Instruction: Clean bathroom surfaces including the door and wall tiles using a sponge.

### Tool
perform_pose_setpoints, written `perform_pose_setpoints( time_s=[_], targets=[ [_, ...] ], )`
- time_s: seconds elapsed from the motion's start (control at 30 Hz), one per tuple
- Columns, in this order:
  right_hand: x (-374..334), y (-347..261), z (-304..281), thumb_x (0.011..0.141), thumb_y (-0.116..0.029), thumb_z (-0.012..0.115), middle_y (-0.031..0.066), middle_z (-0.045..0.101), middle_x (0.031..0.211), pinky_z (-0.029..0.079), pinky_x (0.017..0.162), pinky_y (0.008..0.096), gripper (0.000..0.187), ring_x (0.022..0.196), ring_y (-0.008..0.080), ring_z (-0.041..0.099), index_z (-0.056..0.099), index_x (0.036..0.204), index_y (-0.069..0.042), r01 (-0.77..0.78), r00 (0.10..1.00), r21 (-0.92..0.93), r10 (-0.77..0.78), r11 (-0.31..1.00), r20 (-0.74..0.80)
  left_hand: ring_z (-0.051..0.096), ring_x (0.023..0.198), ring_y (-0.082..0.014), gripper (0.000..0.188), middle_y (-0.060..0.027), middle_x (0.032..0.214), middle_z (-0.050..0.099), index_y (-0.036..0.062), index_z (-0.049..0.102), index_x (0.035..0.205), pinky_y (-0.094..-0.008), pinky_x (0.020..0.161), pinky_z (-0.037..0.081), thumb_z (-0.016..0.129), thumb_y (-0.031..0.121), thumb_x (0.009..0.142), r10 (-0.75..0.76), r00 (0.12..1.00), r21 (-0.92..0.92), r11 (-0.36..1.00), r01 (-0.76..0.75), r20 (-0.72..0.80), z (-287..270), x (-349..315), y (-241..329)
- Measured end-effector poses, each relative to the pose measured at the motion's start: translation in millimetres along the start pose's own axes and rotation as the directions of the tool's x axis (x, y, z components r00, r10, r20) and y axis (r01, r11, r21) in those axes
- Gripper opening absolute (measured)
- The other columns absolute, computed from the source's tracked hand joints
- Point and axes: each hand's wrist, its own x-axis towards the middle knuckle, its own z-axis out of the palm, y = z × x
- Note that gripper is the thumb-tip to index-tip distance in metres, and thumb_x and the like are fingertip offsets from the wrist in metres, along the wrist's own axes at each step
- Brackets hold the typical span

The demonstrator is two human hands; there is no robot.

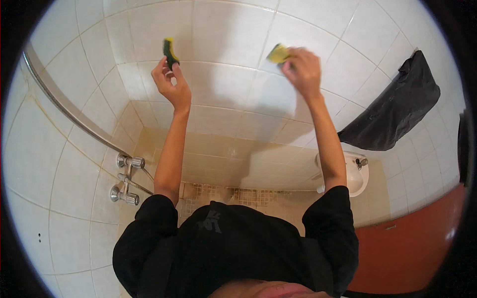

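My left hand (171, 85) is raised in front of the white tiled wall (231, 44). Between its thumb and fingers it pinches a bent scouring sponge (169, 51), dark green with a yellow edge. A second sponge (278, 53), yellow with a green edge, is gripped by my right hand (304, 69), which is slightly blurred. That sponge appears to be against the tiles, though I cannot tell for certain whether it touches. Both arms reach forward and are well apart.
Shower taps (126, 193) and a metal hose (74, 119) are on the left wall. To the right, a black cloth or bag (395, 109) hangs above a small white washbasin (358, 179). A reddish-brown door (407, 248) is at lower right. Small tiles cover the floor (253, 197).
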Motion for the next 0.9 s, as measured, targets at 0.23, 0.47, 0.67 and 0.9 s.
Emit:
perform_pose_setpoints(
  time_s=[0.23, 0.47, 0.67, 0.9],
  targets=[
    [-8.3, 51.4, -31.0, 0.082, -0.004, 0.079, 0.0142, 0.069, 0.112, 0.052, 0.094, 0.0435, 0.015, 0.101, 0.0327, 0.066, 0.068, 0.093, -0.004, -0.545, 0.723, 0.216, 0.585, 0.81, -0.367, 0.059, 0.097, -0.0221, 0.041, -0.01, 0.123, 0.059, 0.0062, 0.065, 0.137, -0.0329, 0.077, 0.052, 0.074, 0.006, 0.096, 0.061, 0.937, 0.254, 0.955, -0.156, 0.345, 12.4, 25.3, 11.8],
    [-10.2, 63.9, -12.5, 0.089, -0.003, 0.068, 0.0222, 0.057, 0.141, 0.042, 0.111, 0.0529, 0.025, 0.131, 0.0414, 0.052, 0.066, 0.114, -0.002, -0.374, 0.892, -0.156, 0.308, 0.914, -0.332, 0.042, 0.146, -0.0406, 0.058, -0.0175, 0.164, 0.042, 0.0013, 0.052, 0.154, -0.0551, 0.116, 0.036, 0.063, 0.029, 0.104, 0.339, 0.763, 0.574, 0.51, -0.641, 0.551, 25.8, 4.4, 7.4],
    [17.0, 66.0, -10.8, 0.1, -0.011, 0.054, 0.0234, 0.034, 0.171, 0.023, 0.129, 0.0574, 0.065, 0.159, 0.0419, 0.031, 0.039, 0.163, -0.003, -0.284, 0.958, -0.21, 0.268, 0.936, -0.102, 0.015, 0.164, -0.0463, 0.081, -0.0277, 0.177, 0.016, -0.0075, 0.024, 0.166, -0.0617, 0.131, 0.015, 0.057, 0.039, 0.108, 0.289, 0.693, 0.277, 0.764, -0.582, 0.661, 46.0, 14.9, -11.0],
    [162.9, 146.8, -21.5, 0.108, -0.026, 0.052, 0.0245, 0.033, 0.172, 0.018, 0.131, 0.058, 0.066, 0.16, 0.0431, 0.029, 0.035, 0.164, 0.003, -0.34, 0.902, -0.18, 0.266, 0.923, -0.34, 0.012, 0.165, -0.0459, 0.083, -0.0276, 0.178, 0.013, -0.0064, 0.019, 0.168, -0.059, 0.131, 0.014, 0.054, 0.041, 0.11, 0.435, 0.704, 0.275, 0.705, -0.654, 0.561, 147.6, 117.1, 66.8]
  ],
)
